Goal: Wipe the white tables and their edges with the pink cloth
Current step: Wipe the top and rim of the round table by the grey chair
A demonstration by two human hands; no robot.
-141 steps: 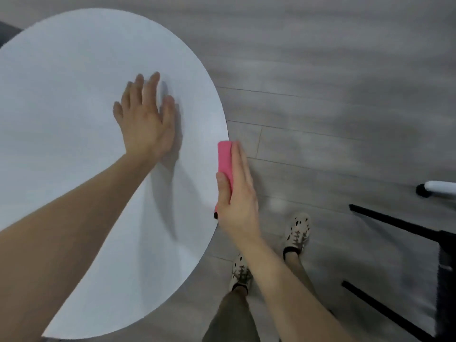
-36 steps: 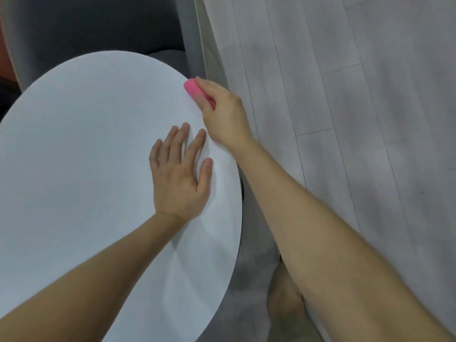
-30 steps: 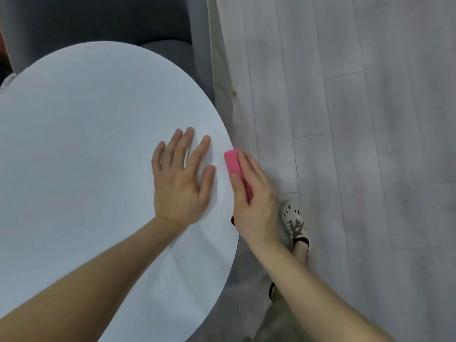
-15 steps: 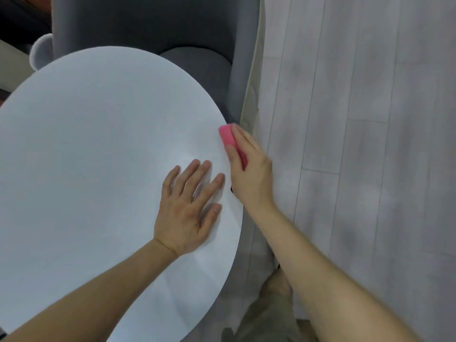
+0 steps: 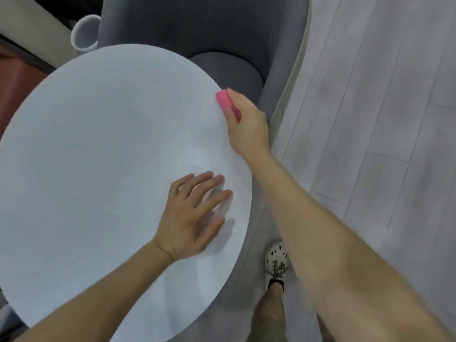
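A round white table [image 5: 98, 156] fills the left and middle of the head view. My right hand [image 5: 246, 124] is closed around a folded pink cloth [image 5: 225, 102] and presses it against the table's far right edge. Only the cloth's front end shows past my fingers. My left hand [image 5: 192, 218] lies on the tabletop near the right rim, fingers spread and slightly blurred, holding nothing.
A dark grey armchair [image 5: 222, 33] stands right behind the table, close to the cloth. A white cup-like container [image 5: 85, 33] sits at the far left behind the table. Pale wood floor [image 5: 382, 119] runs along the right. My foot in a white shoe [image 5: 276, 265] stands beside the table's near right edge.
My right hand has slid the cloth farther along the rim toward the armchair. My left hand has shifted nearer the right rim. The view has swung, showing more of the armchair.
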